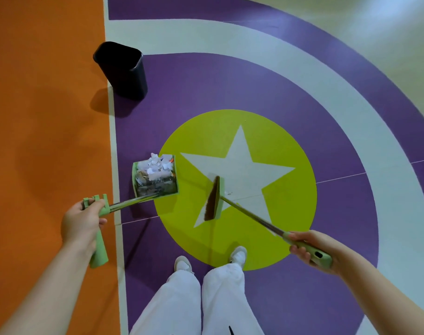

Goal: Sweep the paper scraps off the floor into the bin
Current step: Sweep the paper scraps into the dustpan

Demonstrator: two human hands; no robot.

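A pile of white paper scraps (156, 166) lies in a light green dustpan (174, 176), held off the floor on a long metal rod. My left hand (81, 222) grips the dustpan's green handle at the lower left. My right hand (311, 247) grips the green handle of a broom, whose brown bristled head (212, 199) hangs over the white star on the floor. A tiny white scrap (229, 193) lies on the star beside the broom head. The black bin (124, 71) stands upright and open at the upper left, well beyond the dustpan.
The floor has an orange zone (44, 117) on the left, purple and pale rings, and a lime circle (300, 197) with a white star. My white trousers and white shoes (237, 256) show at the bottom centre, just behind the broom.
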